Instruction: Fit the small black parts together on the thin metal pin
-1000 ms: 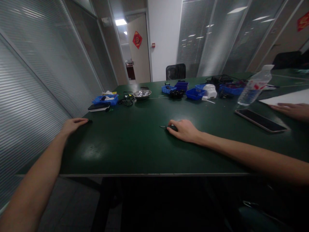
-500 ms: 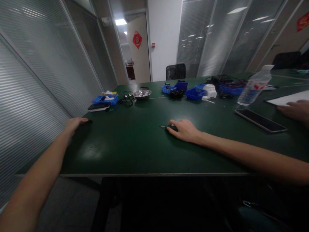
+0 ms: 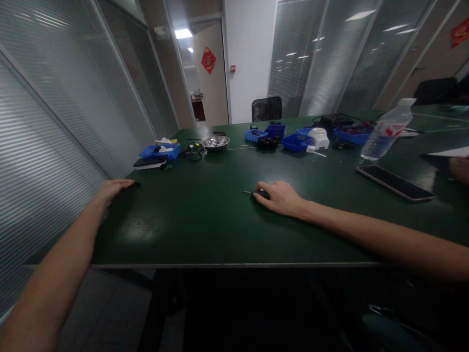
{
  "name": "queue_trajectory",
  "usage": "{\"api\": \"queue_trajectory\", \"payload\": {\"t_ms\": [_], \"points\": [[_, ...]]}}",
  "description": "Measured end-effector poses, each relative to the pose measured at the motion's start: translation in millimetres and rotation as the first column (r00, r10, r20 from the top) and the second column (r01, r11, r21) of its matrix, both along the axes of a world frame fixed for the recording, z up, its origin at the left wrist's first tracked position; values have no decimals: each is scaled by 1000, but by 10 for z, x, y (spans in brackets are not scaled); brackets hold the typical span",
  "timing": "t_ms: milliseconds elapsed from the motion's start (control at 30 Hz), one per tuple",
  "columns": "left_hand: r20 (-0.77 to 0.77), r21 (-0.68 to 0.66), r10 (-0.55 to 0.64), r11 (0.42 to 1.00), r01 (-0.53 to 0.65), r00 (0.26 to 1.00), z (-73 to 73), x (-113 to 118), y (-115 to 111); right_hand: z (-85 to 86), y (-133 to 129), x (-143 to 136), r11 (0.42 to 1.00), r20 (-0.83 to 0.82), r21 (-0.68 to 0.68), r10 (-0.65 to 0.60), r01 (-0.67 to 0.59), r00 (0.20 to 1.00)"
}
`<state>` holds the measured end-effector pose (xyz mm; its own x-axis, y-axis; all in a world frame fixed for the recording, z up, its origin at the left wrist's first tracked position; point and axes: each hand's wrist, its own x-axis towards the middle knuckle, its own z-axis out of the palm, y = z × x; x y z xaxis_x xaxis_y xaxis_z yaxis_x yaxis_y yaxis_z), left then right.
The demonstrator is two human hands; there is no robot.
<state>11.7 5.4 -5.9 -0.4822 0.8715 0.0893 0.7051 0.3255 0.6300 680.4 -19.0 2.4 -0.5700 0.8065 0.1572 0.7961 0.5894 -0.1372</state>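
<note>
While the left hand [image 3: 112,188] lies flat at the table [image 3: 205,230] corner, bare green surface is left between the hands; a small dark tool [image 3: 258,193], metal tip protruding, is covered by the curled right hand [image 3: 279,197], mid-table

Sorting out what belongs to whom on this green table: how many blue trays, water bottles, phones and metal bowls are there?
Blue trays: 5
Water bottles: 1
Phones: 1
Metal bowls: 1
Total: 8
</note>
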Motion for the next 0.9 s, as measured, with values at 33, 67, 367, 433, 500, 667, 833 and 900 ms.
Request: {"api": "queue_trajectory", "payload": {"t_ms": [33, 67, 367, 433, 500, 667, 833, 900], "points": [[-32, -14, 3, 1000, -3, 999, 7, -2, -25, 1, -1, -1, 1000, 0, -2, 1, -1, 1000], [-67, -28, 11, 1000, -13, 998, 15, -3, -47, 1, -2, -2, 1000, 2, -5, 0, 0, 1000], [-454, -128, -144, 987, 96, 879, 132, 39, -41, 10, -3, -14, 1000, 16, -8, -15, 15, 1000], [-515, -180, -168, 980, 86, 840, 152, 77, -40, 9, -2, -8, 1000, 6, -5, -9, 9, 1000], [-540, -199, -170, 977, 70, 824, 164, 130, -49, 7, -1, -2, 1000, 1, -7, -5, 5, 1000], [-568, -175, -107, 985, 7, 816, 164, 276, -69, -4, 10, 2, 1000, -13, -22, 3, -3, 1000], [-573, -162, -89, 987, -7, 815, 148, 359, -47, -3, 8, -7, 1000, -20, -18, 5, -5, 1000], [-566, -164, -96, 987, 2, 819, 149, 381, -43, 3, 3, -7, 1000, -23, -16, 4, -4, 1000]]}}
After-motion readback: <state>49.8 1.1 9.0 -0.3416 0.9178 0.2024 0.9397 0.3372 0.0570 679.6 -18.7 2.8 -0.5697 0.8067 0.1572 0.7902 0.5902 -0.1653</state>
